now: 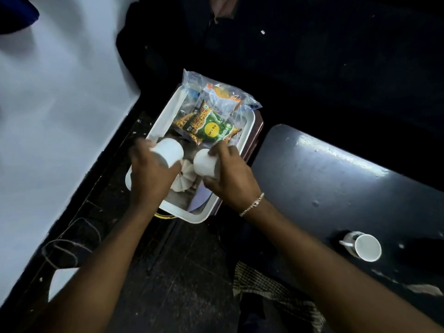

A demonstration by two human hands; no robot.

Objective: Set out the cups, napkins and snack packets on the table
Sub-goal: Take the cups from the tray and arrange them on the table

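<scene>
A white tray (165,116) sits on a dark stool in the middle of the view. Over its near half, my left hand (150,175) grips a white cup (168,151) and my right hand (228,179) grips a second white cup (204,164), both tipped on their sides. Between them lie folded white napkins (183,180). At the tray's far end are snack packets: a green and yellow one (211,131) and an orange one inside a clear plastic bag (221,97). A third white cup (365,247) with a handle stands on the dark table (336,179) to the right.
A pale wall (60,92) runs along the left. The floor below is dark tile, with a tangle of wire (69,248) at lower left and a checked cloth (264,287) near the table's front edge.
</scene>
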